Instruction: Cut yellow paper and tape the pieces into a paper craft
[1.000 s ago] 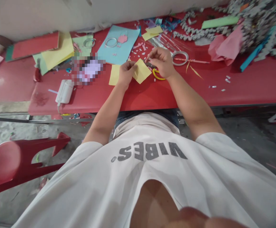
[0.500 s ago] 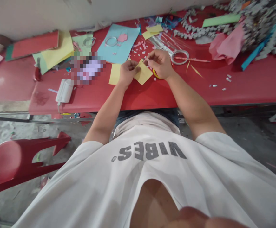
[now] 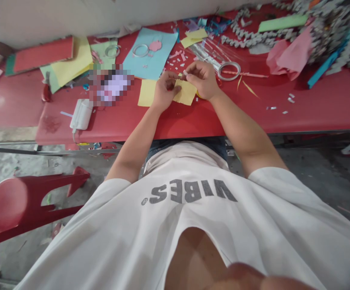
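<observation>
Hands: We see the left hand (image 3: 165, 90) and the right hand (image 3: 200, 79) close together above the table, near each other but not touching.

Left hand: We see its fingers (image 3: 172, 85) pinch the left edge of a yellow paper square (image 3: 186, 93).

Right hand: Its fingertips (image 3: 183, 75) come together just over the top edge of the paper. Something small may be between them, but we cannot tell what.

Paper place: The yellow paper square is in the air or just on the red table (image 3: 193, 128), we cannot tell which, in front of the person's white T-shirt (image 3: 187, 213).

Near things: We see a yellow handle (image 3: 198, 95) under the right hand, a second yellow paper (image 3: 146, 92) beside the left hand, and a roll of clear tape (image 3: 229, 71) to the right.

Further things: A light blue card (image 3: 149, 54) and many small paper scraps (image 3: 178, 56) lie ahead.

Good handling: We think the fingers should hold the paper near its edge, lightly and flat, so it does not crease.
</observation>
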Action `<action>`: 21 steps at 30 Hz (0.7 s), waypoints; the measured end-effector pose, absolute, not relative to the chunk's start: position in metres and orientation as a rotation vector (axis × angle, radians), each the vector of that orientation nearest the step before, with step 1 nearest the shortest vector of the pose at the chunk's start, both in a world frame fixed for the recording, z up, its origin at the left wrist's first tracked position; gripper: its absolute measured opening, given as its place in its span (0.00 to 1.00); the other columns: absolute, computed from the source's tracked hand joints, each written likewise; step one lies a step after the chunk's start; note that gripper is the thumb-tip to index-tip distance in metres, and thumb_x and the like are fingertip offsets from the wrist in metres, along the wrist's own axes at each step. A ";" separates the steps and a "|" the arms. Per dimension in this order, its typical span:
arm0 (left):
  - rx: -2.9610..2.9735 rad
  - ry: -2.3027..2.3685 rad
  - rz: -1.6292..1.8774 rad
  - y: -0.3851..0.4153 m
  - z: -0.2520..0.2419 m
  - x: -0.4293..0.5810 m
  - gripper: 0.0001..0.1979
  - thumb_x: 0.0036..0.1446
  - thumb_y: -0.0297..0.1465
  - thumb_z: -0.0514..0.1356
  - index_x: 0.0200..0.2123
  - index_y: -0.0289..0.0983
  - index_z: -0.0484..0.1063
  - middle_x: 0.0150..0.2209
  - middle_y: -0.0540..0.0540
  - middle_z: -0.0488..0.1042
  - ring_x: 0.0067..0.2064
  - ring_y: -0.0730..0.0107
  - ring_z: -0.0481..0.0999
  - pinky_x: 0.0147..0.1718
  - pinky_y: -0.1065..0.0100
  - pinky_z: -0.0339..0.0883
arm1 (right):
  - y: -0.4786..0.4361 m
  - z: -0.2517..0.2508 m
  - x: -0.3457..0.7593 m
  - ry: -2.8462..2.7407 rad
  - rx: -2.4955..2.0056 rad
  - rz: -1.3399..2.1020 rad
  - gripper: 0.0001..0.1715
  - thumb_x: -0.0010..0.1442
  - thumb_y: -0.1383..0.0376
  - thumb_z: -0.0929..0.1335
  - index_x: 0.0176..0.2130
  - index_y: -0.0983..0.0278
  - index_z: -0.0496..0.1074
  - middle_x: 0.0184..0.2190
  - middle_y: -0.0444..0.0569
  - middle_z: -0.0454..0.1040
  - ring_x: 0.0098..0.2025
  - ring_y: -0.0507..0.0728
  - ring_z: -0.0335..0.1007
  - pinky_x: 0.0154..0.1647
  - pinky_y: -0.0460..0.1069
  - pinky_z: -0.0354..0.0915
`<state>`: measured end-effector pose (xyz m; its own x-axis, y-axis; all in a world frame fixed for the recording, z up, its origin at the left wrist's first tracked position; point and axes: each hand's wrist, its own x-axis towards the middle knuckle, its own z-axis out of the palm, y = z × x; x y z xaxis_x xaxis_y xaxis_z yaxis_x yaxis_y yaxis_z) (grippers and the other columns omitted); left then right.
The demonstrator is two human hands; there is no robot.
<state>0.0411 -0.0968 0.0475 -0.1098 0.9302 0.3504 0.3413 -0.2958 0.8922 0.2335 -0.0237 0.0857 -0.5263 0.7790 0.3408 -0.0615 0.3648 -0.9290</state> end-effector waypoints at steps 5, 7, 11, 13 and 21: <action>1.661 1.397 1.446 -0.093 0.045 0.042 0.29 0.60 0.62 0.68 0.47 0.45 0.70 0.40 0.47 0.79 0.42 0.63 0.79 0.49 0.50 0.77 | -0.020 0.082 0.233 -1.774 -0.613 1.235 0.28 0.50 0.30 0.77 0.33 0.47 0.76 0.39 0.43 0.83 0.45 0.68 0.80 0.45 0.64 0.78; 1.664 1.363 1.473 -0.091 0.042 0.041 0.25 0.59 0.56 0.70 0.45 0.45 0.71 0.40 0.45 0.78 0.42 0.60 0.80 0.48 0.50 0.77 | -0.018 0.080 0.232 -1.792 -0.570 1.230 0.26 0.50 0.32 0.78 0.34 0.46 0.77 0.39 0.43 0.83 0.45 0.68 0.79 0.46 0.65 0.77; 1.696 1.407 1.481 -0.090 0.041 0.043 0.16 0.60 0.45 0.72 0.42 0.45 0.73 0.41 0.44 0.79 0.43 0.58 0.81 0.49 0.50 0.78 | -0.016 0.078 0.233 -1.815 -0.576 1.201 0.24 0.49 0.35 0.80 0.34 0.45 0.77 0.40 0.43 0.83 0.48 0.70 0.77 0.47 0.66 0.77; 1.712 1.460 1.476 -0.091 0.042 0.044 0.14 0.59 0.41 0.73 0.41 0.44 0.73 0.41 0.44 0.78 0.44 0.57 0.80 0.51 0.50 0.78 | -0.016 0.079 0.233 -1.819 -0.586 1.183 0.23 0.49 0.36 0.80 0.33 0.45 0.77 0.41 0.42 0.83 0.48 0.70 0.77 0.48 0.67 0.77; 1.722 1.454 1.499 -0.089 0.040 0.043 0.12 0.60 0.39 0.71 0.43 0.43 0.75 0.40 0.45 0.77 0.42 0.59 0.80 0.51 0.52 0.78 | -0.017 0.082 0.235 -1.866 -0.610 1.144 0.21 0.50 0.37 0.80 0.29 0.45 0.76 0.39 0.44 0.82 0.48 0.70 0.77 0.45 0.67 0.77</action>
<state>0.0426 -0.0885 0.0395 -0.1352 0.8852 0.4451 0.4182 -0.3562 0.8356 0.2349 -0.0165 0.0821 -0.5263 0.7476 0.4052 -0.0218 0.4645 -0.8853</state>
